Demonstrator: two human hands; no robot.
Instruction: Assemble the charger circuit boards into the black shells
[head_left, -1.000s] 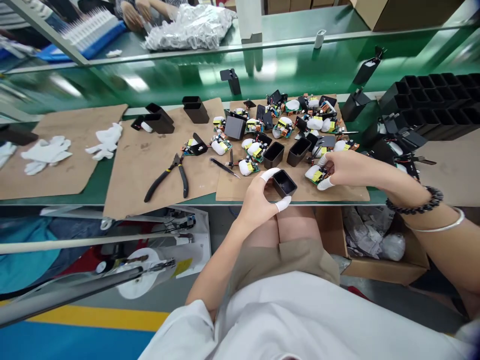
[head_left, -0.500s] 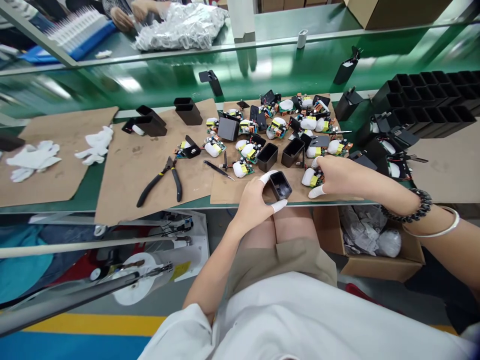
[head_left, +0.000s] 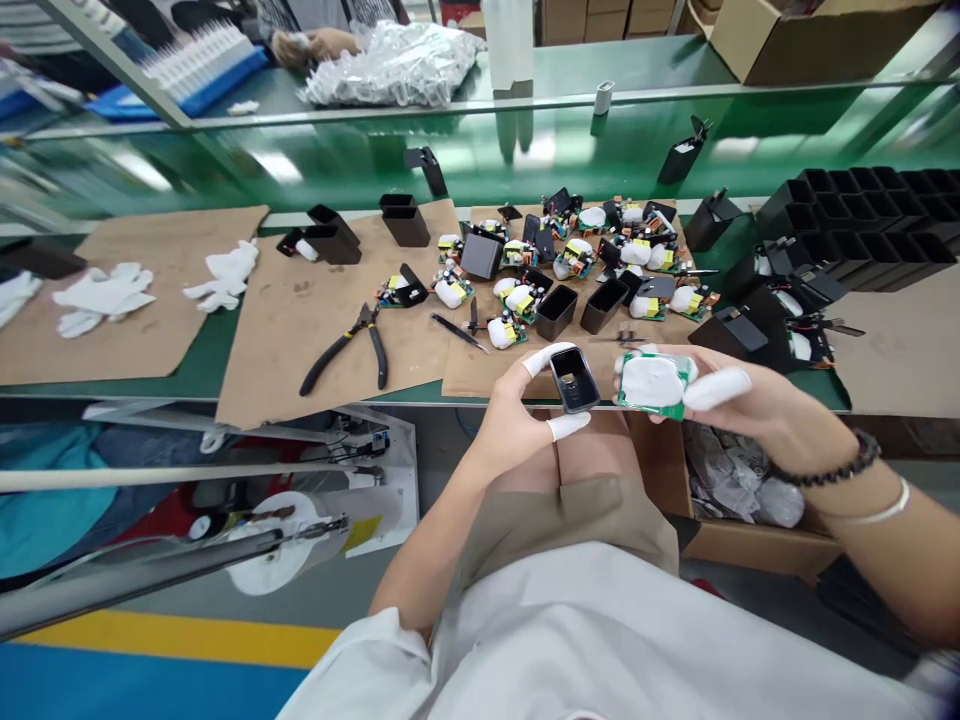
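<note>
My left hand [head_left: 517,415], with white finger cots on thumb and forefinger, grips a black plastic housing [head_left: 575,380] at the table's front edge. The housing's open end faces up toward me. To its right, my right hand [head_left: 720,390] holds a green circuit board [head_left: 654,384] with a white pad over the side I see; the board is apart from the housing. Just beyond my hands stand two more black housings [head_left: 556,313]. Several circuit board assemblies [head_left: 576,258] with white and yellow parts lie behind them.
Pliers [head_left: 346,345] and tweezers [head_left: 459,333] lie on the brown cardboard [head_left: 277,350] to the left, with white gloves [head_left: 105,298] farther out. Rows of black housings [head_left: 847,245] stand at the right. Below the table is a carton [head_left: 757,548]. A co-worker's hands [head_left: 319,46] are across the bench.
My right hand has picked up the circuit board from the cardboard and turned it, bringing it toward me beside the housing. My left hand still holds the housing. The camera view has shifted slightly.
</note>
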